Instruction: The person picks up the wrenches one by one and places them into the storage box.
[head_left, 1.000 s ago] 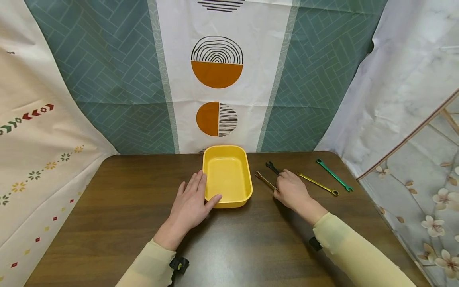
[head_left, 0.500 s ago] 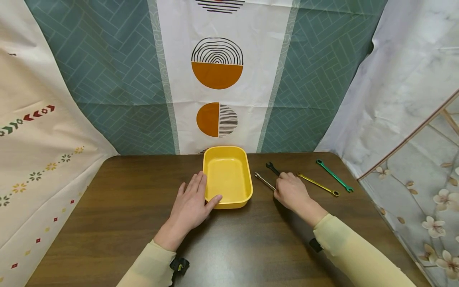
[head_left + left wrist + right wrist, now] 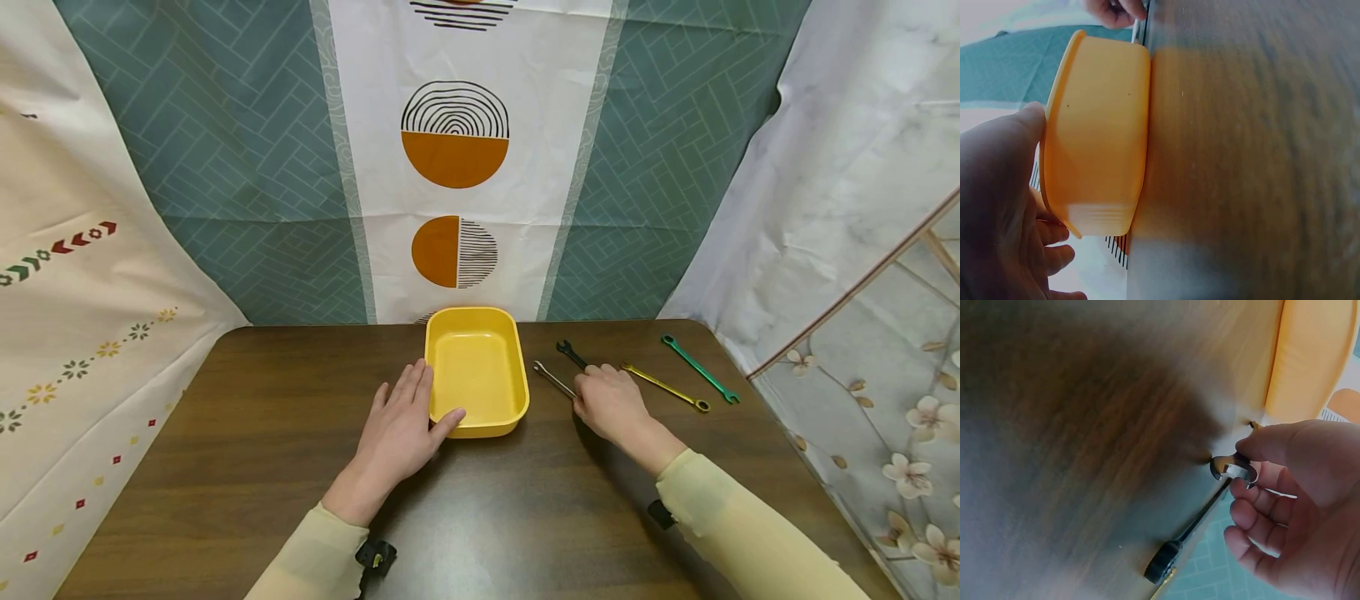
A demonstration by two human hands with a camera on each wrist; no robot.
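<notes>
A yellow plastic tray (image 3: 480, 375) sits at the back middle of the table. My left hand (image 3: 401, 425) lies along its left side with fingers straight, the thumb over the front rim. In the left wrist view, the thumb touches the tray's rim (image 3: 1060, 81). To the tray's right, my right hand (image 3: 609, 400) pinches the near end of a silver combination wrench (image 3: 555, 381) between thumb and index finger. The ring end (image 3: 1235, 469) shows at those fingertips in the right wrist view. Just beyond lies a black wrench (image 3: 572, 354), partly hidden by the hand in the head view.
A yellow wrench (image 3: 663, 387) and a green wrench (image 3: 701, 371) lie on the brown wooden table (image 3: 480, 517) to the right of my right hand. Patterned cloth (image 3: 255, 167) hangs behind the table's back edge, with more cloth at both sides.
Both hands stay almost in place. The wrench in my right hand looked coppery a second ago and shows silver now; its far end has barely shifted.
</notes>
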